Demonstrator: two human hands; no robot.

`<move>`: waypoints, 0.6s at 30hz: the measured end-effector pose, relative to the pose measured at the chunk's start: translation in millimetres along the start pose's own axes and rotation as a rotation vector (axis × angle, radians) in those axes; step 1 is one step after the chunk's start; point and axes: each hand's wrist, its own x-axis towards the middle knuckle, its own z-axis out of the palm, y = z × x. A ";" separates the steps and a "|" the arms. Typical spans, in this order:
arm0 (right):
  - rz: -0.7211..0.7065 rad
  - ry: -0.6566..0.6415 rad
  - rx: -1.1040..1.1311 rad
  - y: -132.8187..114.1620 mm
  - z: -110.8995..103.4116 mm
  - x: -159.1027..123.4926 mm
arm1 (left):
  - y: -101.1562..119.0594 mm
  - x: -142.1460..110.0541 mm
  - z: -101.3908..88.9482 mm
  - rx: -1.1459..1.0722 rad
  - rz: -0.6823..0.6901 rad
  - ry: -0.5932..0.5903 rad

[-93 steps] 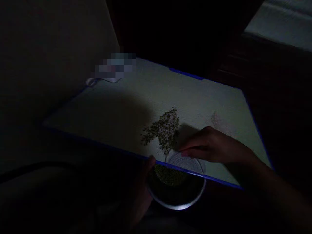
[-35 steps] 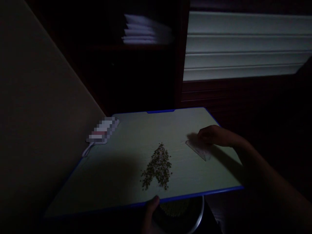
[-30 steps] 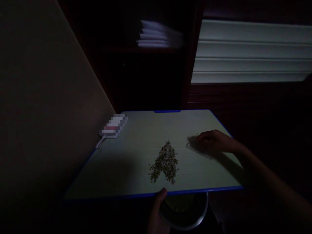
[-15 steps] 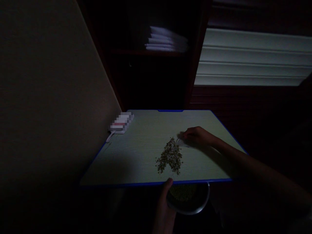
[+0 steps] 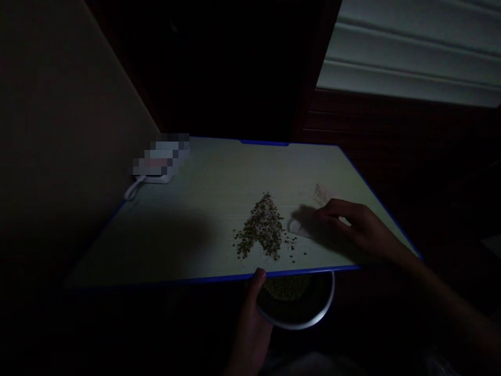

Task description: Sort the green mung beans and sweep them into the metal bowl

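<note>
A loose heap of small dark green beans (image 5: 264,224), mung-like, is spread on a pale folding table (image 5: 211,172). My left hand (image 5: 254,318) grips a metal bowl (image 5: 309,319) under the table's near edge, its thumb up at the blue rim. More green beans (image 5: 287,287) lie in the bowl. To the right of the heap, my right hand (image 5: 356,224) is held over the tabletop, thumb and forefinger tips together. Anything between those tips is too small to make out. A small patch of reddish bits (image 5: 321,194) lies just beyond these fingers.
A white device (image 5: 162,164), partly pixelated, with a strap (image 5: 134,188) sits at the table's far left corner. A wall (image 5: 50,130) runs along the left. Dark wooden cabinetry and pale slats (image 5: 391,68) stand behind. The scene is dim.
My right hand has moved right, away from the heap. Several beans now lie scattered off the heap's right side, and the reddish patch has come into view. The camera view has tilted down.
</note>
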 end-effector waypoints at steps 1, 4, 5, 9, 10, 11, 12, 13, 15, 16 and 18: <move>0.021 0.032 -0.006 0.2 -1.0 -6.1 | 0.4 0.0 -0.4 -0.007 -0.017 0.001; 0.076 0.076 -0.012 -0.4 2.6 -24.1 | 0.7 1.9 -4.4 -0.032 -0.088 0.014; 0.091 0.075 -0.013 -1.9 5.8 -29.8 | 0.8 2.7 -6.2 -0.038 -0.106 0.026; 0.113 0.049 -0.007 -13.6 22.4 -46.2 | 1.5 3.5 -11.1 -0.047 -0.150 0.070; 0.108 0.049 -0.003 -17.1 26.2 -47.6 | 1.9 2.7 -11.2 -0.046 -0.155 0.073; 0.098 0.054 0.001 -20.4 29.4 -47.8 | 2.3 1.7 -10.7 -0.040 -0.158 0.078; 0.088 0.054 0.007 -23.4 32.1 -46.6 | 2.7 0.4 -9.7 -0.028 -0.157 0.086; 0.070 0.050 0.016 -25.9 34.2 -44.5 | 3.0 -0.8 -8.4 -0.012 -0.153 0.101; 0.013 0.019 0.048 -29.4 36.6 -38.4 | 3.6 -2.8 -5.7 0.025 -0.147 0.129; -0.022 -0.005 0.069 -30.4 37.0 -35.3 | 3.7 -3.3 -4.7 0.039 -0.146 0.142; -0.092 -0.048 0.108 -31.4 36.3 -31.0 | 3.8 -3.5 -4.4 0.048 -0.150 0.162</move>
